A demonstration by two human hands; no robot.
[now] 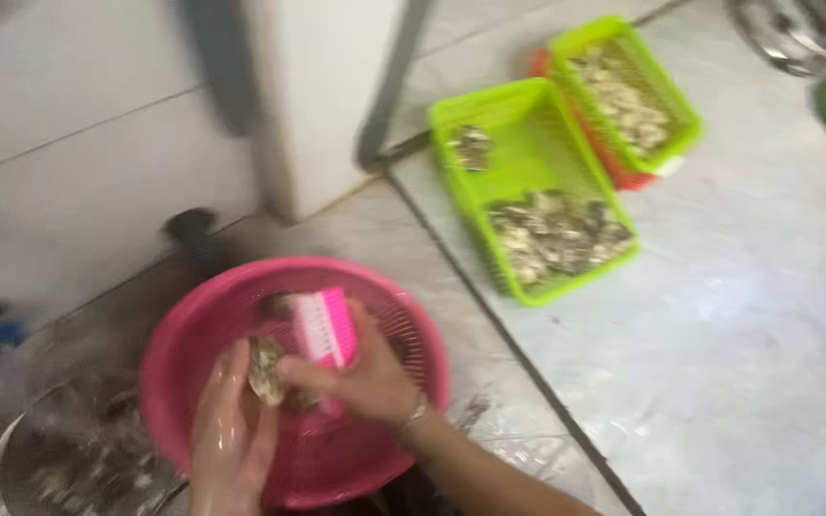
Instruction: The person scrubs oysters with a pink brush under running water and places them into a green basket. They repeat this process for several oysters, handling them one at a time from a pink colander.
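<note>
Shell (265, 371) sits between my two hands over the pink basin (184, 330), a rough, grey-brown lump that looks like an oyster, though the picture is blurred and I cannot be sure. My left hand (229, 430) is wet and curled around it from below, fingers closed on its edge. My right hand (365, 377) is clamped on the pink brush (325, 327), which lies against the top of the shell with its white bristles turned toward it.

Slipping is the main worry, I judge. My left hand is wet and the shell is uneven, so a hard stroke of the brush could knock it loose into the basin, or skid the bristles off onto my fingers. The rim of such a shell is likely sharp, and a slip along it could cut my palm.

Below and to the left stands a metal pot (69, 459) that seems to hold more dark shells in water; it is just beside the basin, and a careless elbow could tip or splash it. Clear plastic wrap (499, 440) lies on the tiled floor (738, 334) near my right forearm and could be slick underfoot.

Further off, two green baskets (528, 124) rest on the floor, both holding pale shells, the far one stacked on an orange basket (623, 177). They are well apart from me, so a shell thrown that way could miss.
</note>
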